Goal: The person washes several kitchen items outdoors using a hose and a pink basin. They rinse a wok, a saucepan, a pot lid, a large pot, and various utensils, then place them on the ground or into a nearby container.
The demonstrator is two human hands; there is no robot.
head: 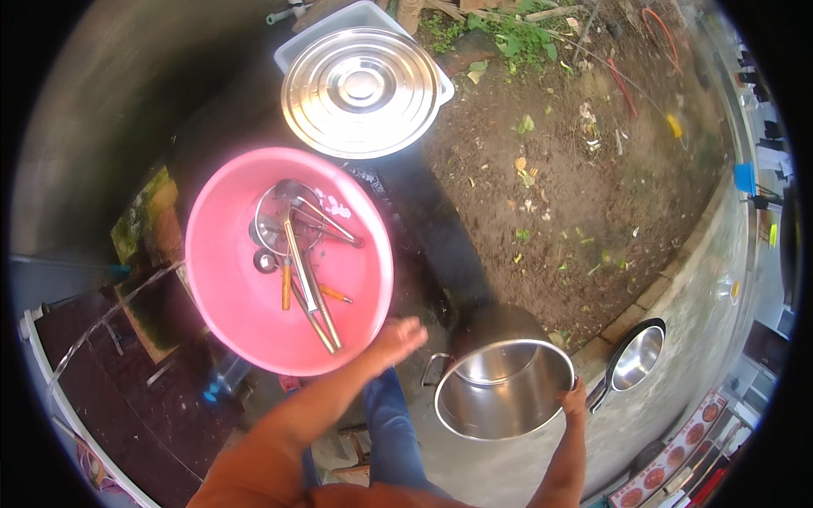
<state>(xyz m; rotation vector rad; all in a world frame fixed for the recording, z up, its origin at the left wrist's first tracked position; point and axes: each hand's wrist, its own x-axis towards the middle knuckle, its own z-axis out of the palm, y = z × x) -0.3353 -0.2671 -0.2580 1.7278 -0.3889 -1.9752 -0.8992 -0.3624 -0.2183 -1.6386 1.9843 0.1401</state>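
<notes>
My right hand [573, 400] grips the far right side of a deep stainless steel stockpot [505, 406], probably by its side handle, which the hand covers. The pot's mouth is tilted towards me, and its inside looks bare. A loop handle stands out on its left side. My left hand [401, 340] is slightly blurred and holds nothing, its fingers reaching towards the pot. It is beside the lower right rim of a large pink plastic basin [222, 305]. In the basin lie several metal utensils, among them a ladle [265, 260] and a round wire strainer [257, 219].
Behind the basin, a stainless steel lid [362, 136] rests on a translucent plastic tub [298, 51]. A frying pan [638, 359] sits on the concrete at right. Bare soil [571, 190] with vegetable scraps stretches beyond a brick edging. A water stream [120, 308] crosses the left side.
</notes>
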